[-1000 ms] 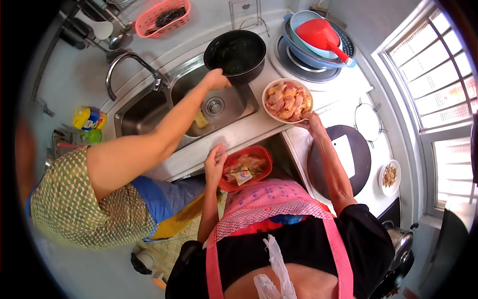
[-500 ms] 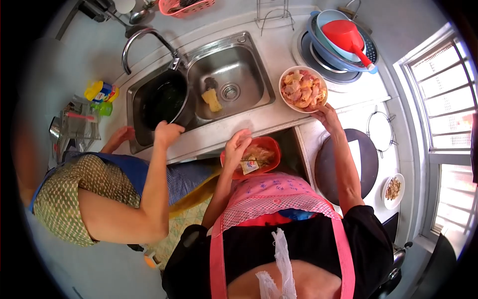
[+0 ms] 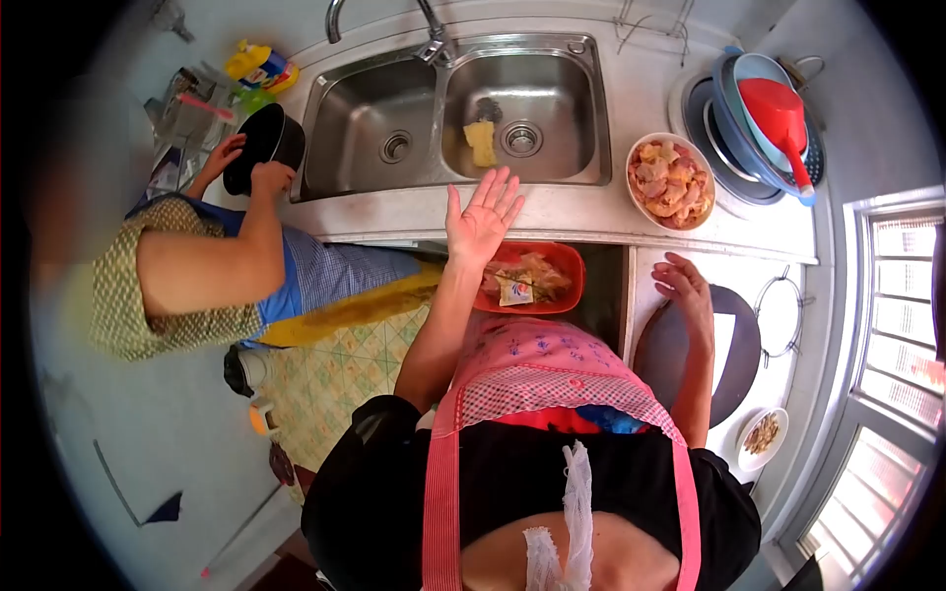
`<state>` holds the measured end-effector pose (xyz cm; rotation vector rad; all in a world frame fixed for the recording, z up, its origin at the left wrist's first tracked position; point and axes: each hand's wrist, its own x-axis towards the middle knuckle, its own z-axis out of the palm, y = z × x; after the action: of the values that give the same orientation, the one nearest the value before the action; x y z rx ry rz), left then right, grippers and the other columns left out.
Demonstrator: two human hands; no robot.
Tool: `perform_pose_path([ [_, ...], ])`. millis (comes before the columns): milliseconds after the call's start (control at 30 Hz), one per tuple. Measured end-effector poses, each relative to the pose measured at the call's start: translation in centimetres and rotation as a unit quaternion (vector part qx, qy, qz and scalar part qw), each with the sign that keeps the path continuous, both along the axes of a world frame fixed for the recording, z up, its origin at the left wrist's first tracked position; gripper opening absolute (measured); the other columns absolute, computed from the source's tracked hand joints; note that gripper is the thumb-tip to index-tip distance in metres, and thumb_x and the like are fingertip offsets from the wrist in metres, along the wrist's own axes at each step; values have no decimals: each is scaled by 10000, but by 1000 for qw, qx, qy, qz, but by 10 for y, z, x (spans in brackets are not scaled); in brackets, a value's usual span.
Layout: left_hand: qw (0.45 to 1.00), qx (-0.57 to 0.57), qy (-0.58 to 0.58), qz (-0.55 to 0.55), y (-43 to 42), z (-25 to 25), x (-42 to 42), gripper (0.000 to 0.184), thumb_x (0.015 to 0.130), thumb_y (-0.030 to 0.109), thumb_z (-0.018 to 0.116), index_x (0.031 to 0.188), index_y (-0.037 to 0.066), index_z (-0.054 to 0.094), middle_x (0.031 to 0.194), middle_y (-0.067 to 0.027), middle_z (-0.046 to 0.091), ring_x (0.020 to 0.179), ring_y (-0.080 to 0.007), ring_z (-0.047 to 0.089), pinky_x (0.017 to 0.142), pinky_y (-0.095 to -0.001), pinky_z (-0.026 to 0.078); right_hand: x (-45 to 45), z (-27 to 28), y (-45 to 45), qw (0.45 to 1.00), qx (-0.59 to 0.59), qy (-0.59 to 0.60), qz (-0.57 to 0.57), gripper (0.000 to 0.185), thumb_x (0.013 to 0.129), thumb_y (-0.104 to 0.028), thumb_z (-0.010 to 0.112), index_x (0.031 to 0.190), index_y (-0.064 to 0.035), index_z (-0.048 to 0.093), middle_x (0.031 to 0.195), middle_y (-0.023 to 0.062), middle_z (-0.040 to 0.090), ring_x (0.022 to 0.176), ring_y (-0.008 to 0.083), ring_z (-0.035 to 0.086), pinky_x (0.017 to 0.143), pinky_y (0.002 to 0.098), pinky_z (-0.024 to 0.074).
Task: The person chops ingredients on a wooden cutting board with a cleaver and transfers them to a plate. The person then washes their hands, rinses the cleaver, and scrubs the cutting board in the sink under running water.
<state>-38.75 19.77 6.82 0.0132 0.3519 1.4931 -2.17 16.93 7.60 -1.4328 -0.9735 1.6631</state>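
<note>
My left hand (image 3: 483, 219) is palm up with its fingers spread, at the counter's front edge below the right sink basin (image 3: 532, 79). It holds nothing. Just behind its wrist, a red container (image 3: 575, 279) with raw meat and a small packet (image 3: 515, 289) sits in the opening under the counter. My right hand (image 3: 683, 284) is empty, fingers apart, above the upper edge of a dark round board (image 3: 746, 340). Beyond it, a white bowl of raw meat pieces (image 3: 670, 181) rests on the counter, touched by neither hand.
At the left, another person's hands (image 3: 272, 177) hold a black pot (image 3: 264, 148) beside the sink. A yellow sponge (image 3: 481, 143) lies in the right basin. Stacked basins with a red ladle (image 3: 774, 113) stand at the right; a small bowl (image 3: 764, 437) sits below.
My right hand has let go of the meat bowl and drawn back. My left hand has turned palm up. The other person has moved the black pot out of the sink to the left.
</note>
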Motion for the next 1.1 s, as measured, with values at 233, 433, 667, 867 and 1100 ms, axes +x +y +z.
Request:
perform_pose_path([
  [233, 997, -17, 11, 70, -15, -4, -39, 604, 944, 482, 354, 1299, -2, 425, 1417, -135, 370, 1340, -281, 299, 1107, -464, 232, -71, -21, 6, 987, -12, 57, 151, 330, 916, -141, 494, 1214, -1, 500, 1020, 83, 615, 928, 161, 606, 810, 272, 496],
  [433, 992, -38, 55, 106, 10, -20, -109, 478, 959, 398, 386, 1232, 21, 496, 1380, -123, 425, 1302, -275, 365, 1079, -453, 294, -176, -31, 58, 952, 181, -90, 230, 206, 913, -134, 506, 1005, 21, 605, 736, 40, 611, 695, 97, 589, 616, 241, 470],
  [667, 980, -81, 143, 107, 95, -20, -217, 342, 949, 355, 438, 1103, 76, 560, 1284, -93, 526, 1208, -253, 477, 1001, -420, 386, -370, 8, 251, 818, 496, -262, 127, 224, 883, -243, 516, 923, -53, 628, 778, 177, 639, 741, 376, 609, 638, 422, 476],
  [867, 960, -146, 195, 134, 165, -13, -278, 329, 961, 315, 424, 1133, 51, 521, 1260, -93, 536, 1177, -267, 493, 983, -442, 406, -477, -2, 368, 714, 469, -484, 190, 227, 864, -216, 502, 957, -54, 631, 972, 185, 644, 909, 355, 612, 757, 440, 493],
  [1100, 974, -161, 93, 126, 242, -22, -305, 233, 948, 232, 471, 1034, 32, 556, 1071, -74, 595, 929, -236, 584, 815, -406, 497, -495, -47, 359, 694, 398, -566, 200, 204, 871, -146, 414, 838, -38, 584, 769, 192, 651, 710, 364, 642, 629, 471, 499],
])
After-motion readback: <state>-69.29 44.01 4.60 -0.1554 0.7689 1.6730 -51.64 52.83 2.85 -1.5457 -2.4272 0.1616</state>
